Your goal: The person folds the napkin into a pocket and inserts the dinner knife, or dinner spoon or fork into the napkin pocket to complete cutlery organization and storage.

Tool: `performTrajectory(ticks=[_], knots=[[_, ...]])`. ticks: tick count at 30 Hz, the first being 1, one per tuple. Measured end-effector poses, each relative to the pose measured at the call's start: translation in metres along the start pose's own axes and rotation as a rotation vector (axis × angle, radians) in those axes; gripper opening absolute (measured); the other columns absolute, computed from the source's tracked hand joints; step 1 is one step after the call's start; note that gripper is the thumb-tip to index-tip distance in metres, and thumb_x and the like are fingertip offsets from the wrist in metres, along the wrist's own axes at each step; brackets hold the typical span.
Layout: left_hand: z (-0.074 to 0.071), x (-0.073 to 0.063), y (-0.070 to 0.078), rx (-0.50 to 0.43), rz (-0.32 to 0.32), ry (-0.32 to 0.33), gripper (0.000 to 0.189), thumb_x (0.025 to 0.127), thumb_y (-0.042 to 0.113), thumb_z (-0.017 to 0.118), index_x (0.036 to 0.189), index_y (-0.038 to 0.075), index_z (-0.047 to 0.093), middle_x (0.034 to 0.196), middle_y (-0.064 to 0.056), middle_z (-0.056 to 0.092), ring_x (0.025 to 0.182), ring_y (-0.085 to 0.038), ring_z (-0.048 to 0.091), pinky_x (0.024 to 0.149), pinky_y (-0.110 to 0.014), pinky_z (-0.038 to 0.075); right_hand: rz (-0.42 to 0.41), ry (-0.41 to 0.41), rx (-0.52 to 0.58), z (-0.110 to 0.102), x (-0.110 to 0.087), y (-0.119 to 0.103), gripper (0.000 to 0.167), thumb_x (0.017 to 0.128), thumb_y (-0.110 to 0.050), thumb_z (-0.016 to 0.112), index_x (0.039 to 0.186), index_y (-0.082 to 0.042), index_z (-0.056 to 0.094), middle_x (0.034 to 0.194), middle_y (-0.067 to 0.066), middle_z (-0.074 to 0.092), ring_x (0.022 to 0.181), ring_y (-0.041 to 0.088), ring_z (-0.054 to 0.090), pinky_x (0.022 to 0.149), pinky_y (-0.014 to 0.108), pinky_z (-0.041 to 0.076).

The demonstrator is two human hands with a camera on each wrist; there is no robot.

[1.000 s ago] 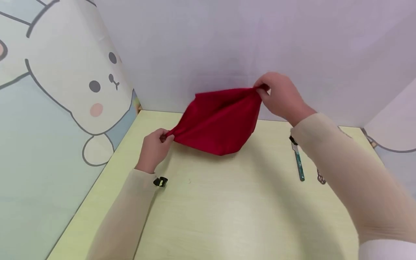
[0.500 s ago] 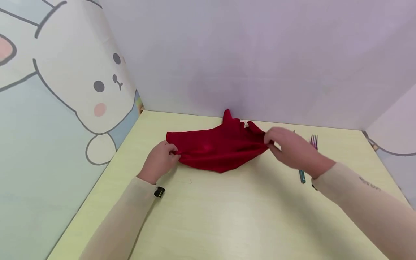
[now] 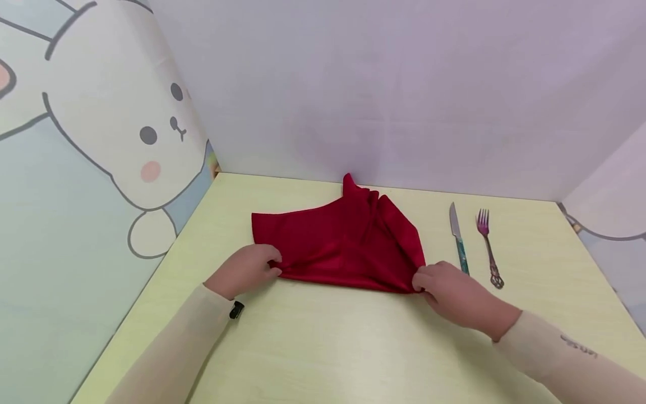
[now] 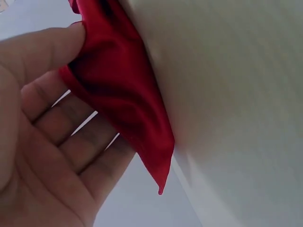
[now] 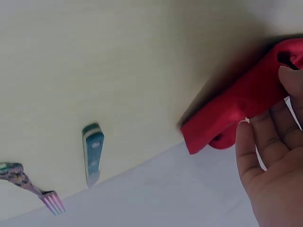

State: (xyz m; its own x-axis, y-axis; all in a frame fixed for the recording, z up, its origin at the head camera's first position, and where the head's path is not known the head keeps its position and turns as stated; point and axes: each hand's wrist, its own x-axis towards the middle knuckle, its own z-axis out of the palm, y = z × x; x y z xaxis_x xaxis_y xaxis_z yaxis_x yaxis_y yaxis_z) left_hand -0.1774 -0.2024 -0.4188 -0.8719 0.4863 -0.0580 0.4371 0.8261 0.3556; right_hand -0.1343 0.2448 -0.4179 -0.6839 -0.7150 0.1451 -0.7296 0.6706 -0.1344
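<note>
A red cloth napkin (image 3: 318,235) lies on the pale table, its left part fairly flat and its right part bunched in folds. My left hand (image 3: 247,270) pinches its near edge at the left; in the left wrist view the thumb and fingers hold the red cloth (image 4: 118,71) between them. At the near right corner, my right hand (image 3: 456,294) pinches the napkin too. The right wrist view shows that thumb on the red cloth (image 5: 236,106), with the fingers behind it. One peak of fabric reaches back towards the wall.
Right of the napkin lie a table knife (image 3: 458,235) with a teal handle and a fork (image 3: 488,247) with an ornate handle. A pale wall (image 3: 383,90) closes off the back of the table (image 3: 323,348). A cartoon-printed panel (image 3: 116,123) stands at the left.
The napkin has come down from the raised hold onto the table, and its near edge has moved closer. Both hands have lowered and drawn nearer, and the knife and fork are now uncovered.
</note>
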Motion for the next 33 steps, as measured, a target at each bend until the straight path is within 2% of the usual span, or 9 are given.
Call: performTrajectory(ticks=[3,6,9,12,16,20,24,29,33], knots=[[0.002,-0.002,-0.001,0.017,0.003,-0.013,0.018,0.091,0.019,0.08,0.107,0.012,0.076,0.102,0.004,0.07,0.095,-0.018,0.066,0.089,-0.039,0.057,-0.033,-0.024,-0.038,0.007,-0.002,-0.005,0.027,0.085,-0.005,0.08,0.08,-0.021,0.059,0.078,-0.015,0.049,0.074,0.006,0.049,0.083,0.039,0.049],[0.002,-0.001,-0.003,-0.004,-0.008,-0.018,0.017,0.093,0.025,0.079,0.106,0.015,0.076,0.102,0.006,0.069,0.094,-0.016,0.066,0.089,-0.04,0.056,-0.039,-0.028,-0.011,0.007,0.005,-0.003,0.02,0.088,-0.017,0.082,0.082,-0.023,0.064,0.079,-0.017,0.051,0.075,0.004,0.05,0.086,0.041,0.048],[0.003,0.007,-0.008,-0.044,-0.057,-0.013,0.021,0.096,0.035,0.075,0.108,0.019,0.075,0.102,0.009,0.069,0.094,-0.015,0.065,0.09,-0.04,0.055,-0.021,0.002,0.038,0.004,0.023,0.008,0.014,0.091,-0.022,0.08,0.084,-0.024,0.068,0.08,-0.017,0.054,0.074,0.003,0.052,0.083,0.04,0.051],[0.002,0.017,-0.014,-0.064,-0.119,0.007,0.026,0.099,0.037,0.07,0.115,0.017,0.073,0.107,0.005,0.069,0.1,-0.019,0.064,0.094,-0.044,0.054,0.004,0.028,0.018,0.003,0.045,0.024,0.009,0.091,-0.019,0.079,0.089,-0.017,0.071,0.086,-0.009,0.06,0.078,0.011,0.058,0.08,0.042,0.053],[-0.001,0.031,-0.02,-0.003,-0.174,-0.012,0.042,0.1,0.033,0.069,0.133,0.008,0.065,0.127,-0.009,0.065,0.119,-0.031,0.06,0.104,-0.049,0.049,0.059,-0.084,-0.084,0.01,0.068,0.042,0.031,0.092,-0.016,0.076,0.119,-0.003,0.07,0.122,0.012,0.066,0.116,0.031,0.062,0.098,0.052,0.05],[0.001,0.043,-0.025,0.076,-0.208,-0.11,0.069,0.098,0.042,0.07,0.151,0.003,0.05,0.152,-0.018,0.049,0.14,-0.038,0.045,0.113,-0.053,0.04,0.09,-0.271,-0.104,0.017,0.079,0.051,0.056,0.091,-0.015,0.067,0.144,-0.003,0.058,0.155,0.017,0.047,0.148,0.039,0.036,0.117,0.059,0.03],[0.001,0.048,-0.029,0.123,-0.217,-0.184,0.083,0.094,0.05,0.071,0.155,0.002,0.043,0.16,-0.024,0.037,0.147,-0.043,0.034,0.114,-0.054,0.038,0.126,-0.36,-0.059,0.017,0.081,0.051,0.067,0.087,-0.019,0.067,0.151,-0.006,0.051,0.161,0.016,0.038,0.152,0.039,0.027,0.121,0.059,0.023],[-0.003,0.049,-0.033,0.194,-0.214,-0.202,0.09,0.09,0.051,0.075,0.155,0.0,0.041,0.16,-0.028,0.034,0.147,-0.047,0.032,0.113,-0.056,0.039,0.23,-0.386,-0.026,0.011,0.071,0.044,0.069,0.091,-0.028,0.067,0.155,-0.009,0.047,0.16,0.022,0.038,0.148,0.043,0.032,0.114,0.06,0.035],[-0.003,0.047,-0.035,0.216,-0.244,-0.198,0.092,0.089,0.052,0.076,0.155,-0.002,0.041,0.159,-0.03,0.035,0.146,-0.051,0.032,0.112,-0.058,0.039,0.308,-0.409,-0.074,0.006,0.059,0.036,0.072,0.094,-0.04,0.068,0.156,-0.009,0.046,0.154,0.029,0.042,0.143,0.048,0.038,0.108,0.061,0.041]])
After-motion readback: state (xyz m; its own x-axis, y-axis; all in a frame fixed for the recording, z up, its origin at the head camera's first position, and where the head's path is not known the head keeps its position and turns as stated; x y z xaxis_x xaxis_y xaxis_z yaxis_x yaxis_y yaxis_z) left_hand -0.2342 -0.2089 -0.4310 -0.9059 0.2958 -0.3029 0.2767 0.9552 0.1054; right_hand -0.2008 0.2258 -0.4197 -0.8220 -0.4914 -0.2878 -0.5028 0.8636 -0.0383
